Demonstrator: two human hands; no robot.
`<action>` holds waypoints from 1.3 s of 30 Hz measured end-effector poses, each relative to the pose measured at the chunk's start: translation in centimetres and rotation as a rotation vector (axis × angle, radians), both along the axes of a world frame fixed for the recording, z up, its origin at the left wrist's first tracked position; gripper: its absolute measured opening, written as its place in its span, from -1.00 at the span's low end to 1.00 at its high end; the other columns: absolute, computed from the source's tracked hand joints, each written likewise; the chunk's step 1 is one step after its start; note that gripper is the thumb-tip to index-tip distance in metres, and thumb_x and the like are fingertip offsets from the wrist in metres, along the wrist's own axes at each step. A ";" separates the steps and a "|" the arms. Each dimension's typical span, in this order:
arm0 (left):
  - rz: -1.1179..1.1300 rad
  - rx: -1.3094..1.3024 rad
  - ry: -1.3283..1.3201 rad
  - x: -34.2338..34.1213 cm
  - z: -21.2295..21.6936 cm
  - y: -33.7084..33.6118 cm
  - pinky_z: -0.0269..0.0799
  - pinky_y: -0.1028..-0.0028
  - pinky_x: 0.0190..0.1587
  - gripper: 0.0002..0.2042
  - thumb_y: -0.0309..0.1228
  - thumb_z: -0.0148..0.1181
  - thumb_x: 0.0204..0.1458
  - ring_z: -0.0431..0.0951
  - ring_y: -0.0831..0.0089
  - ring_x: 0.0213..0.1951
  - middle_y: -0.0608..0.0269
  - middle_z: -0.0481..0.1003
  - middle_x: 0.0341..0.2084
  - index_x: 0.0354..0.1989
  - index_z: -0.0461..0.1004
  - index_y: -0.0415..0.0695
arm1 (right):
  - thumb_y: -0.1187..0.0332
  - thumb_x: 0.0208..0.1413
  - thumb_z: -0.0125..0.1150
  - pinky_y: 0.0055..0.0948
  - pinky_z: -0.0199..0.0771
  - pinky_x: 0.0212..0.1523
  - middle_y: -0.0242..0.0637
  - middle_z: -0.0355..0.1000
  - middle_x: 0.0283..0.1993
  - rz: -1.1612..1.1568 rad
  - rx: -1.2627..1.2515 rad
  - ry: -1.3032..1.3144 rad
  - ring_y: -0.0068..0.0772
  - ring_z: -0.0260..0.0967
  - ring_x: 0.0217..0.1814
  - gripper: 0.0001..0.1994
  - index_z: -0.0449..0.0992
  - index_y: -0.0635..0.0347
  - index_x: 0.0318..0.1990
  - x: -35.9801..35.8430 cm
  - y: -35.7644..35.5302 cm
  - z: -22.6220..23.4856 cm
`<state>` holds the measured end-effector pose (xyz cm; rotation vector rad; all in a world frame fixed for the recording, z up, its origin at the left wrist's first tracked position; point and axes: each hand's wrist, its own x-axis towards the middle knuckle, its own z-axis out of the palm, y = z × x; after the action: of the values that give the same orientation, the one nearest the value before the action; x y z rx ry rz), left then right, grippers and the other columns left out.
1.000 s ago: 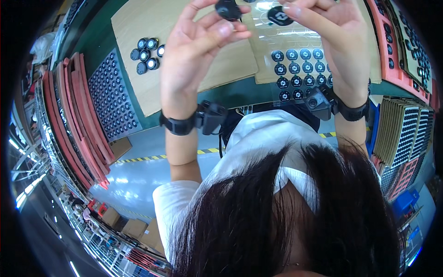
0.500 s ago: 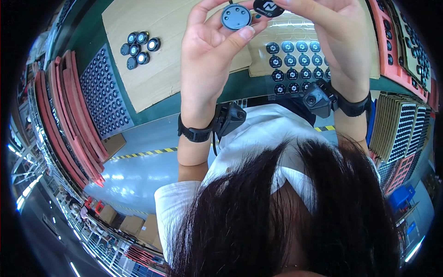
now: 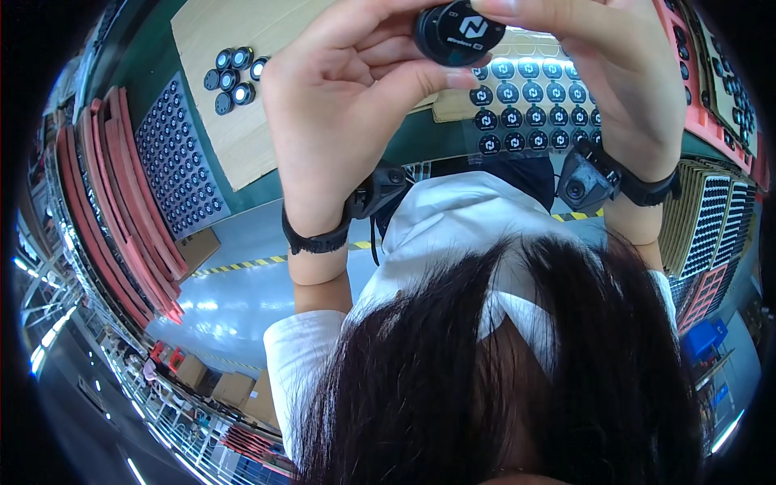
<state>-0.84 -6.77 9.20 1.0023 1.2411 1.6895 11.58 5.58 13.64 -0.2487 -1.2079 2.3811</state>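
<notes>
My left hand [image 3: 343, 101] is closed round the edge of a round, puck-like device [image 3: 428, 42], held up over the table. A black round sticker [image 3: 465, 31] with a white logo lies over the device's face; whether it is fully stuck down I cannot tell. The thumb of my right hand [image 3: 602, 56] is on the sticker's upper right edge, its fingers partly out of view. Below the hands lies a clear sheet of black round stickers [image 3: 533, 107] in rows. Several more puck-like devices [image 3: 230, 79] sit grouped at the left.
Brown cardboard [image 3: 249, 149] covers part of the green table [image 3: 263, 192]. A sheet with small round pieces [image 3: 179, 162] lies at the left, beside stacked pink trays [image 3: 133, 202]. A pink tray [image 3: 702, 117] with black round parts is at the right, above stacked cardboard trays [image 3: 699, 222].
The sticker, earlier apart at the device's right, now lies over its face. Both hands have come together and look larger; the left forearm has shifted left and the right one slightly right.
</notes>
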 end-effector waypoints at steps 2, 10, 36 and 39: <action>-0.043 -0.020 0.010 -0.2 0.1 0.0 0.49 0.45 -0.15 -0.57 -0.82 0.13 -0.18 0.52 0.27 -0.21 -0.10 0.46 -0.26 -0.04 0.25 -0.51 | 0.65 -0.15 0.21 -0.64 0.34 -0.29 -0.24 0.46 -0.50 0.002 -0.023 0.007 -0.51 0.43 -0.43 -0.30 -0.06 0.56 0.14 0.1 0.0 -0.1; 0.031 -0.006 0.179 0.5 1.2 0.3 0.49 0.48 -0.17 -0.57 -0.81 0.16 -0.19 0.54 0.31 -0.25 -0.10 0.46 -0.27 -0.06 0.27 -0.53 | 0.65 -0.17 0.23 -0.63 0.39 -0.30 -0.22 0.47 -0.50 -0.098 0.225 -0.030 -0.49 0.44 -0.44 -0.28 -0.08 0.60 0.13 -0.3 0.5 -2.4; 0.098 0.026 0.118 1.2 1.6 0.0 0.52 0.56 -0.30 -0.70 -0.76 0.09 -0.15 0.53 0.47 -0.27 0.04 0.50 -0.29 -0.16 0.39 -0.44 | 0.68 -0.15 0.14 -0.59 0.39 -0.21 -0.08 0.37 -0.02 -0.393 1.346 0.031 -0.54 0.31 -0.20 -0.39 0.18 0.30 0.16 0.1 0.1 -3.2; 0.083 0.009 0.197 1.4 2.0 -0.5 0.55 0.55 -0.26 -0.62 -0.88 0.06 -0.25 0.54 0.37 -0.27 -0.06 0.47 -0.25 -0.15 0.38 -0.49 | 0.67 -0.15 0.14 -0.48 0.30 0.00 -0.02 0.14 0.21 -0.377 1.543 0.098 -0.46 0.20 0.05 -0.31 0.07 0.30 0.22 -0.2 0.2 -4.4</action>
<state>0.56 -7.30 11.19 1.1597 1.4197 1.6920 11.42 5.80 9.25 0.1487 -2.2403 0.6789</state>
